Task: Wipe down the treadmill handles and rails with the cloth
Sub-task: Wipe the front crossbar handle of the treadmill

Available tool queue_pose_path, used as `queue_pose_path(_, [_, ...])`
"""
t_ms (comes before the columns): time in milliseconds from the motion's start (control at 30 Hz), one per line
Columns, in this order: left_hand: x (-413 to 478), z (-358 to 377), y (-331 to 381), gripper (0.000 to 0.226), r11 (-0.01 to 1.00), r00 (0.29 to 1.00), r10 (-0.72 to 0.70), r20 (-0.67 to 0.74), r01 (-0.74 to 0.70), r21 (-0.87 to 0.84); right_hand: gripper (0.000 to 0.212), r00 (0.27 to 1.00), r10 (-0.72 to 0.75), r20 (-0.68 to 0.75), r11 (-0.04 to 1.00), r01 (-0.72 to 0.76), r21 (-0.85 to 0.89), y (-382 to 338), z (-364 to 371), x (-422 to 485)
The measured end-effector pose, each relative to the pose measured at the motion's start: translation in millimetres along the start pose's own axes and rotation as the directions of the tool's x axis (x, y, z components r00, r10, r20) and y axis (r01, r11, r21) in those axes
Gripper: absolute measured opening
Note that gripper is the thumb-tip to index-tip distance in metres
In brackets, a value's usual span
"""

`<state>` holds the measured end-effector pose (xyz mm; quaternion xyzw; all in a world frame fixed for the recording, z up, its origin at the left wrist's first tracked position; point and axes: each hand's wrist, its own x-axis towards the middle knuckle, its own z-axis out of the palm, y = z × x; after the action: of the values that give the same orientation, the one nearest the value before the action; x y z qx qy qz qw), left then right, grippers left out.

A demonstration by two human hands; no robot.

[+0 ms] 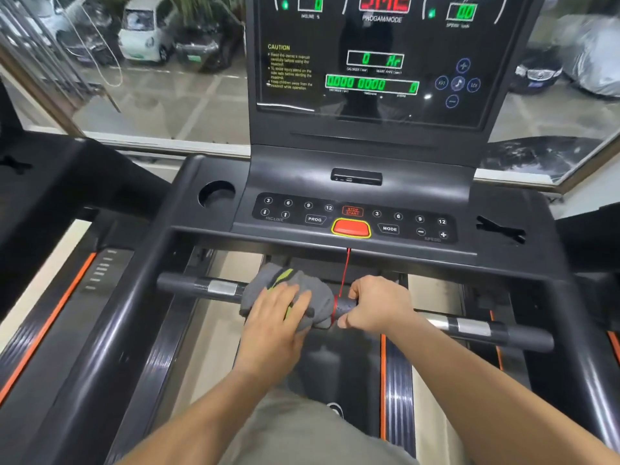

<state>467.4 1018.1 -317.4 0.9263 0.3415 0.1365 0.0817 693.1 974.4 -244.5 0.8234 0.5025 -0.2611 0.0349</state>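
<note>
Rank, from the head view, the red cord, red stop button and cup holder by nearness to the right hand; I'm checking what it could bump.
1. red cord, beside the right hand gripping the handlebar.
2. red stop button, on the console above.
3. cup holder, console's far left.

**Console and Surroundings**

Button panel (315,209): directly ahead of the left grip (275,313) and right grip (375,303), with a red stop key (351,227) at its centre. Red cord (346,266): hangs below the key, between the grips. Cup holder (216,196): ahead-left of the left grip. Display (372,58): lit, above the panel. Window (167,105): beyond the display, showing parked cars (144,31).
</note>
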Motion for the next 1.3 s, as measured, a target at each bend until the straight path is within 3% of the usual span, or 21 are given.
queue_pose_path(100, [37.6,-14.0,-0.4,0.037,0.994,0.992,-0.055,0.115,0.043,0.104,0.046,1.0,0.003,-0.01,1.0,-0.003,-0.004,-0.8,1.7,0.2])
queue_pose_path(167, [72.2,-26.3,1.4,0.035,0.982,0.949,-0.151,0.277,0.112,0.152,0.046,1.0,0.006,-0.014,1.0,-0.006,0.0,-0.9,2.4,0.4])
queue_pose_path(267, [114.0,-26.6,-2.5,0.046,0.941,0.743,-0.322,0.586,0.322,0.108,0.04,0.999,0.01,-0.044,1.0,-0.01,-0.009,0.5,6.3,-2.9])
queue_pose_path(333, [125.9,-24.8,-0.7,0.053,0.915,0.673,-0.353,0.649,0.393,0.089,0.034,0.997,0.004,-0.08,1.0,-0.004,-0.002,1.3,11.9,-5.4])
queue_pose_path(400, [114.5,-22.2,4.2,0.037,0.921,0.767,-0.361,0.53,0.382,0.075,0.033,0.996,-0.009,-0.092,1.0,0.009,-0.001,2.1,14.7,-5.5])
queue_pose_path(467, [74.4,-21.0,12.6,0.022,0.955,0.928,-0.288,0.235,0.296,0.002,0.033,0.996,-0.014,-0.084,1.0,0.013,-0.007,2.7,14.2,-5.3])
queue_pose_path(500, [48.5,-18.5,16.1,0.017,0.974,0.972,-0.214,0.094,0.22,-0.062,0.033,0.996,-0.018,-0.087,1.0,0.017,-0.011,2.8,13.6,-5.2])
queue_pose_path(567, [7.5,-7.4,14.9,0.023,0.985,0.99,-0.111,-0.089,0.097,-0.145,0.034,0.996,-0.033,-0.086,0.999,0.03,-0.034,2.1,11.6,-4.1])
queue_pose_path(667, [3.8,0.6,4.1,0.031,0.989,0.992,-0.108,-0.071,0.1,-0.114,0.034,0.998,-0.026,-0.063,0.998,0.022,-0.067,2.4,9.7,-2.1])
queue_pose_path(733, [32.6,-8.2,5.2,0.026,0.992,0.992,-0.125,0.021,0.124,0.02,0.033,0.998,-0.027,-0.057,0.996,0.022,-0.087,1.3,8.2,-0.2])
queue_pose_path(800, [72.5,-21.5,6.0,0.041,0.964,0.945,-0.253,0.209,0.228,0.137,0.032,0.998,-0.038,-0.057,0.995,0.033,-0.09,1.1,8.4,0.8])
queue_pose_path(867, [106.7,-18.4,-2.6,0.057,0.915,0.792,-0.395,0.466,0.381,0.13,0.032,0.998,-0.043,-0.053,0.995,0.038,-0.088,0.6,8.8,-0.1])
queue_pose_path(933, [124.8,-16.0,-4.6,0.066,0.901,0.673,-0.403,0.621,0.413,0.137,0.032,0.998,-0.035,-0.048,0.997,0.031,-0.068,0.4,9.6,0.2])
queue_pose_path(1000, [120.7,-15.1,2.0,0.058,0.894,0.709,-0.425,0.562,0.425,0.14,0.033,0.998,-0.028,-0.049,0.998,0.024,-0.063,0.6,10.1,-0.7])
queue_pose_path(1067, [86.7,-15.1,10.4,0.037,0.931,0.888,-0.363,0.283,0.356,0.077,0.033,0.998,-0.028,-0.057,0.997,0.024,-0.072,1.0,10.5,-1.8])
queue_pose_path(1100, [59.7,-15.1,16.0,0.028,0.954,0.944,-0.298,0.139,0.298,0.022,0.033,0.998,-0.028,-0.061,0.997,0.024,-0.071,1.5,11.0,-2.2])
queue_pose_path(1167, [3.5,-0.9,20.6,0.033,0.985,0.982,-0.168,-0.083,0.163,-0.063,0.032,0.998,-0.029,-0.061,0.998,0.025,-0.066,1.6,11.7,-2.0])
queue_pose_path(1300, [-17.4,16.1,11.7,0.053,0.994,0.992,-0.109,-0.067,0.109,-0.008,0.034,0.999,-0.02,-0.04,0.997,0.017,-0.072,1.7,10.8,1.0])
